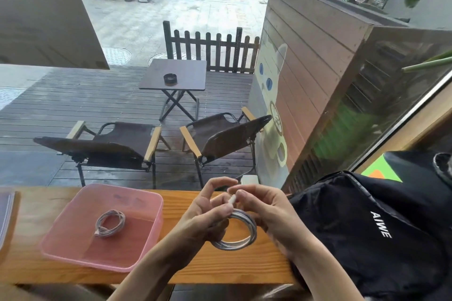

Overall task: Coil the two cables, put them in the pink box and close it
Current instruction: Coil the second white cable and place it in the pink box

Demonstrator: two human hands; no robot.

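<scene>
Wooden desk [195,273] by window. Pink box [73,255] open on desk, left side; 1 coiled cable [110,223] lies flat inside. Second cable [241,232], white, coiled in a ring, held above desk. Left hand [208,217] clamped on the ring's left side. Right hand [264,208] pinches the cable's plug end [232,199] between fingertips. Black bag [367,227] just beside, right.

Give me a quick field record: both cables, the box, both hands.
first cable: coiled, lying inside the pink box
pink box: open, on the wooden counter, no lid on it
second cable: coiled, held above the counter
left hand: grips the coil
right hand: pinches the cable's white end
</scene>
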